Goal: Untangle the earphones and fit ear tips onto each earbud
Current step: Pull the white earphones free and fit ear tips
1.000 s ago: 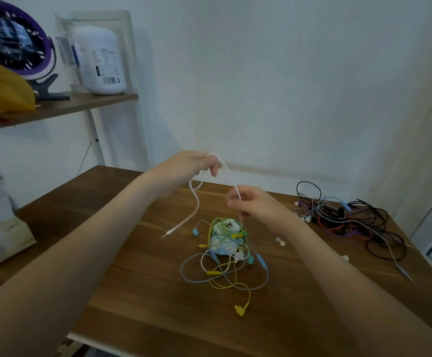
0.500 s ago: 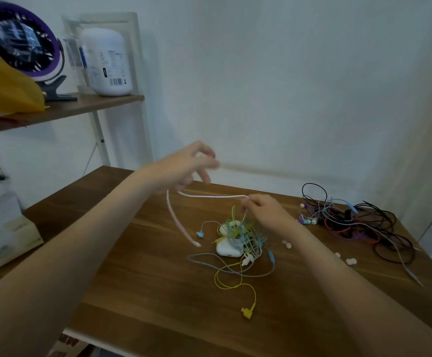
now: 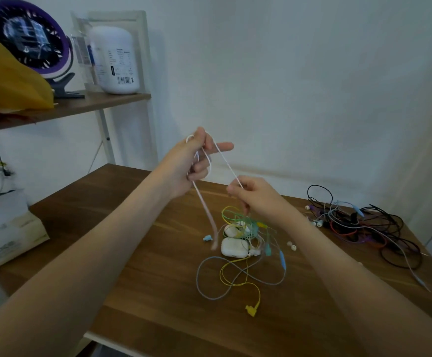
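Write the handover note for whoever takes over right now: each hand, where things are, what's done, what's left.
Left hand: grips the white cable, which loops round it; the tail hangs toward the table.
Right hand: pinches the same cable lower down, taut between the hands.
On the table: coloured tangle over two white cases, two loose ear tips to its right, dark cable pile far right.
Done: white cable held up; whether it is free of the tangle, I cannot tell.
Left: untangle the rest, fit the tips.

Purple fan (image 3: 27,39), yellow bag (image 3: 6,81), white container (image 3: 114,60) on shelf (image 3: 101,104); cardboard box (image 3: 6,235) left of wooden table (image 3: 163,305).
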The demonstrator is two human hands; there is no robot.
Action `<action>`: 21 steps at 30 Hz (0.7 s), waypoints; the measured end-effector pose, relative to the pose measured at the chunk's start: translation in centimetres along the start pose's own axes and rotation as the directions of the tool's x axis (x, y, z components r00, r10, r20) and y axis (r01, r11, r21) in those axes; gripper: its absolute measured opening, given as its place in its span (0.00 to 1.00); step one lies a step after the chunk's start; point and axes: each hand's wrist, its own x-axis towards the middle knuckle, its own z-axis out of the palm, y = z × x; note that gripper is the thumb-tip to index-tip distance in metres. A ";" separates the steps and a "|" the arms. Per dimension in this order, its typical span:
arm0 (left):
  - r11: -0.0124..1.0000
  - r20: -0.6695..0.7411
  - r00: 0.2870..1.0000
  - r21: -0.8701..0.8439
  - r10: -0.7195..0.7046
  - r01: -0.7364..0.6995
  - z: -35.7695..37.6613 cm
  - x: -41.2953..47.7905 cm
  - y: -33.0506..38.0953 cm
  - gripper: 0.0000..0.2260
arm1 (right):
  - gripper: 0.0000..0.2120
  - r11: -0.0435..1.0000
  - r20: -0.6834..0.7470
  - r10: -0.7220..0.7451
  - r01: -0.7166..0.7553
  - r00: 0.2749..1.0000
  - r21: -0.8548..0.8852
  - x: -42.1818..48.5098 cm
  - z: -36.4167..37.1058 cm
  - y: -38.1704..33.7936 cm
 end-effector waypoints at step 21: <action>0.833 -0.425 0.905 0.503 0.003 0.233 -3.6 0.2 -0.7 0.12 | 0.14 0.969 -0.044 -0.154 0.142 0.987 -0.202 0.9 1.2 -0.9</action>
